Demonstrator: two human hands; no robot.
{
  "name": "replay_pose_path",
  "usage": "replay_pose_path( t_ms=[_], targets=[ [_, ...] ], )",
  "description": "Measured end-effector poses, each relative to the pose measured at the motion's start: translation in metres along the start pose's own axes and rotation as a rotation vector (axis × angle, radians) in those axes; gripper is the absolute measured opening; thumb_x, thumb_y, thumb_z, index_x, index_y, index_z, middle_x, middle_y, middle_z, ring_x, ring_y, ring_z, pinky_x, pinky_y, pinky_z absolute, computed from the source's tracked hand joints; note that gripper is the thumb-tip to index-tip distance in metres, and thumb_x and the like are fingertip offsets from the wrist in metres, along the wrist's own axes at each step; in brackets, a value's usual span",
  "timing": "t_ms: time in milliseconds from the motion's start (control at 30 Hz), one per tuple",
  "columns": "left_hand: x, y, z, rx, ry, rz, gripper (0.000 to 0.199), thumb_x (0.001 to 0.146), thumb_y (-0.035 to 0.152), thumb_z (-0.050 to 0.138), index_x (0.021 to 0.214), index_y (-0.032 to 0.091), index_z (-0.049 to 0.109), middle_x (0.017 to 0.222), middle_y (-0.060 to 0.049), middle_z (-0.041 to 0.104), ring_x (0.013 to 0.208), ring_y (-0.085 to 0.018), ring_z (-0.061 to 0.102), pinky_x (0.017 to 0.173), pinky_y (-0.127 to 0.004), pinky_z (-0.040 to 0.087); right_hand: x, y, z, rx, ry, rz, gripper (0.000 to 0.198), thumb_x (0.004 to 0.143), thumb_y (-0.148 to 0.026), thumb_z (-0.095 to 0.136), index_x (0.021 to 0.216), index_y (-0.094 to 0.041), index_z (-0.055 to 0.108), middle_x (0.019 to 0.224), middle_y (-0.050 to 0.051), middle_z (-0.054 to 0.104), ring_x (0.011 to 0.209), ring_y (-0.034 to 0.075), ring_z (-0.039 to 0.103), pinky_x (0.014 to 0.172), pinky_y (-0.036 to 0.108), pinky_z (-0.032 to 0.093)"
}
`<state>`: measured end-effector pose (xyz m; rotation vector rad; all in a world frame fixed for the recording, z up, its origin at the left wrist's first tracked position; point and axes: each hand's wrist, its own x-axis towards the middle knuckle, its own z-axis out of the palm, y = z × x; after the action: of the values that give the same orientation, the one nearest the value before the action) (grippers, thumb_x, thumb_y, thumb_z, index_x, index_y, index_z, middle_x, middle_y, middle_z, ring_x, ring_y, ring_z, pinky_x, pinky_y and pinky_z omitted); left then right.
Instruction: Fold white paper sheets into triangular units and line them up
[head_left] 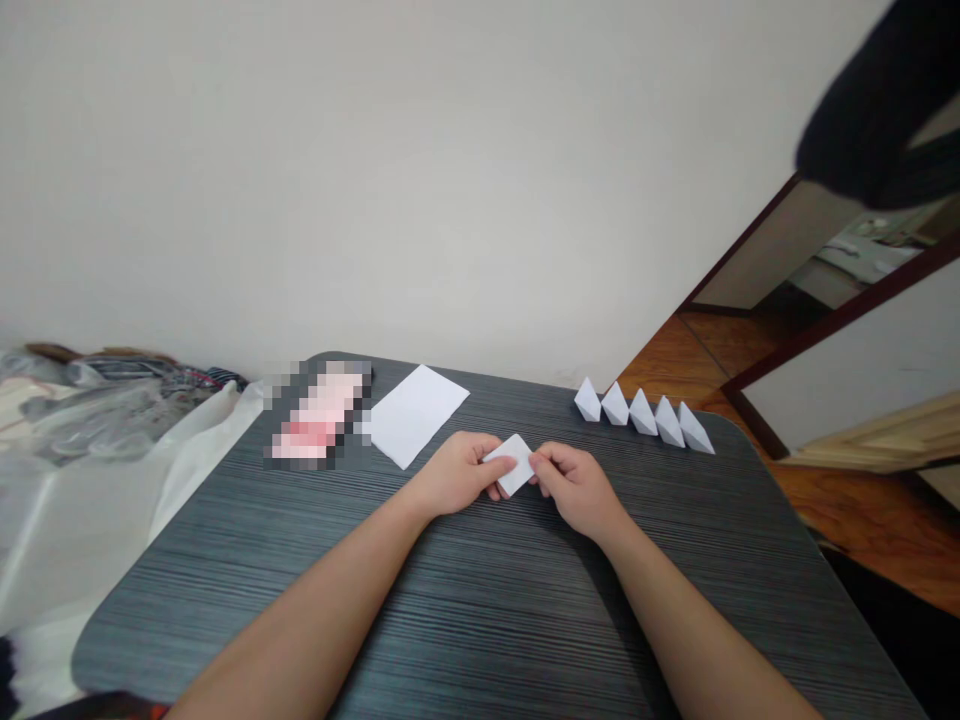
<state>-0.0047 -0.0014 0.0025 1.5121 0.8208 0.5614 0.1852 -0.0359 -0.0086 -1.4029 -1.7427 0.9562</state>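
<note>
Your left grip (459, 475) clamps the small white paper (519, 455) under the thumb, just below the centre of the frame; your right grip (581, 490) appears to pinch its right corner. Risk noted: uneven pull between the 2 hands could skew or tear the paper, and hard thumb pressure might crease its face. The 5 folded paper shapes (643, 414), right of centre, sit near the far edge of the table (480, 640); a wide right-hand sweep could scatter them. The white sheet (420, 415), left of centre, could shift if your left hand brushes it.
</note>
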Motion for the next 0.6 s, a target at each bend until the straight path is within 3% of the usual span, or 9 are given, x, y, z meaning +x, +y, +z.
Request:
replay_pose_path(
  t_ms=[267, 600],
  targets=[
    [0.0004, -0.0015, 0.0003, -0.033, 0.015, 0.027, 0.037, 0.087, 0.041, 0.043, 0.079, 0.011, 0.061, 0.069, -0.006, 0.064, 0.055, -0.012, 0.059, 0.052, -0.023, 0.047, -0.0017, -0.0048, -0.0001, -0.036, -0.011, -0.042, 0.027, 0.088, -0.025, 0.046, 0.063, -0.017, 0.053, 0.055, -0.002, 0.052, 0.053, 0.011, 0.048, 0.054, 0.023, 0.035],
    [-0.0003, -0.0023, -0.0007, -0.003, 0.046, 0.039, 0.036, 0.087, 0.041, 0.042, 0.076, 0.012, 0.059, 0.066, -0.004, 0.063, 0.054, -0.012, 0.059, 0.052, -0.023, 0.046, -0.0019, -0.0034, 0.0011, -0.035, -0.050, 0.010, 0.027, 0.088, -0.030, 0.046, 0.065, -0.017, 0.054, 0.053, -0.003, 0.052, 0.049, 0.010, 0.047, 0.050, 0.022, 0.035]
  ],
)
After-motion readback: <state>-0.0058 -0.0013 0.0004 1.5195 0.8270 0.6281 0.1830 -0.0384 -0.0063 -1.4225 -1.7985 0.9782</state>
